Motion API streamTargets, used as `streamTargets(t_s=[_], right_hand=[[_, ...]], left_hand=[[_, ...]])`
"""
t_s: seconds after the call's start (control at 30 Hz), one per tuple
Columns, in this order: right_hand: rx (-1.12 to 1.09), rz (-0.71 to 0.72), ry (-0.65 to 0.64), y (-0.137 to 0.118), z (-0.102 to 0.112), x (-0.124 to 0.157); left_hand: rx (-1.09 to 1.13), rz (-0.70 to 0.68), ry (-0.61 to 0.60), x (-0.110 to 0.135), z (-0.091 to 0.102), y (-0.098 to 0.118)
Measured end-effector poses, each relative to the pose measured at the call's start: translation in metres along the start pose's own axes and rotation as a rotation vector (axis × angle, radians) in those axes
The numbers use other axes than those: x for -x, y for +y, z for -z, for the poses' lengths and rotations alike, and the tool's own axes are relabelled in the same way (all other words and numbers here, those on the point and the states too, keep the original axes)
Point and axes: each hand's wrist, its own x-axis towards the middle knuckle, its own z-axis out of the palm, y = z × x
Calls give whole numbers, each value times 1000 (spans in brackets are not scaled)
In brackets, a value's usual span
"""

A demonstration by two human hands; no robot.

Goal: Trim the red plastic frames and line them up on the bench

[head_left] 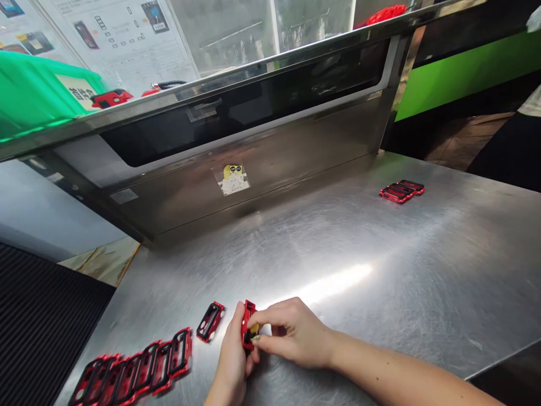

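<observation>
Your right hand (293, 332): fingers (270, 320) closed on a red frame (248, 324), pressing a small yellow piece (254, 329). Your left hand (230, 361) grips the frame too. Just beside lies a loose red frame (210, 321); further left, a row of red frames (135, 369); far across the stainless worktop (380, 270), a small stack of red frames (401, 190).

Left hand (228, 355), right hand (291, 332), holding red frame (248, 324)

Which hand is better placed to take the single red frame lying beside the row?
Probably the left hand: it is nearest the loose red frame, while the right hand pinches a yellow part in the held red frame.
</observation>
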Motion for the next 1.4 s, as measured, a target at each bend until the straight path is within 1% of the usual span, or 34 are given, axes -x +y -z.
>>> streamTargets(t_s=[0.17, 0.3, 0.37, 0.5, 0.57, 0.67, 0.77, 0.83, 0.87, 0.93, 1.0, 1.07, 1.17, 1.27, 1.4], right_hand=[[-39, -40, 54, 3, -3, 0], [-171, -128, 76, 2, -4, -2], [-274, -195, 131, 3, -3, -4], [-466, -321, 291, 10, 1, -10], [-505, -337, 336, 12, 3, -12], [-503, -344, 381, 14, 8, -14], [-398, -375, 444, 16, 10, -14], [-226, -416, 465, 17, 11, -12], [-111, -435, 446, 17, 12, -12], [146, -432, 358, 18, 13, -10], [367, -361, 264, 18, 13, -8], [493, -284, 219, 17, 14, -6], [521, -239, 233, 17, 15, -6], [468, -189, 283, 18, 15, -7], [412, -140, 303, 19, 14, -7]], left_hand=[[2, -21, -8, -1, 0, -1], [3, -44, -16, -1, 0, -1], [6, -46, -9, -1, 1, -1], [18, -42, 17, -1, 3, -1], [36, -36, 7, -2, 4, -1], [73, -12, -16, -4, 6, -3], [112, -3, -27, -5, 9, -5], [145, -4, -58, -4, 10, -6], [166, -6, -93, -3, 11, -5], [221, -21, -188, 0, 10, -4], [300, -46, -262, 5, 8, 0], [374, -59, -302, 8, 6, 3], [427, -39, -355, 9, 5, 4], [454, -10, -401, 5, 8, 0], [465, 18, -467, 1, 11, -3]])
